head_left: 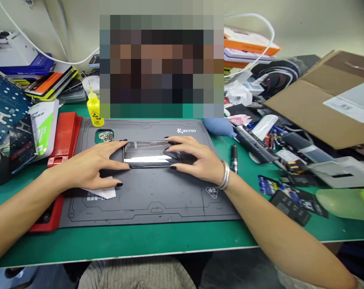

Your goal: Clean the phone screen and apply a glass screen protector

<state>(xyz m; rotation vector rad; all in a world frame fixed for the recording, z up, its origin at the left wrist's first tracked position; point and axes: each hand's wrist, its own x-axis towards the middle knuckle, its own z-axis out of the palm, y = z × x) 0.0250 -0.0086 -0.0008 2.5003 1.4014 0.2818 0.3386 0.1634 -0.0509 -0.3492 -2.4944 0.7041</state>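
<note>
A dark smartphone (148,157) with a glossy, reflective face lies sideways on the grey work mat (157,196). At its left end rests my left hand (93,162), fingers spread, with two fingertips at the phone's corners and the thumb apart on the mat side. My right hand (200,158) spans the right end, one finger at the far edge, one on the glass and the thumb at the near edge. A piece of white paper (109,192) lies partly under my left hand.
Left of the mat are a red tool (63,136) and a yellow dropper bottle (95,108). On the right sit a blue air blower (219,127), a dark pen-like tool (234,157), loose parts and a cardboard box (323,100). Across the table, a blurred area hides a person.
</note>
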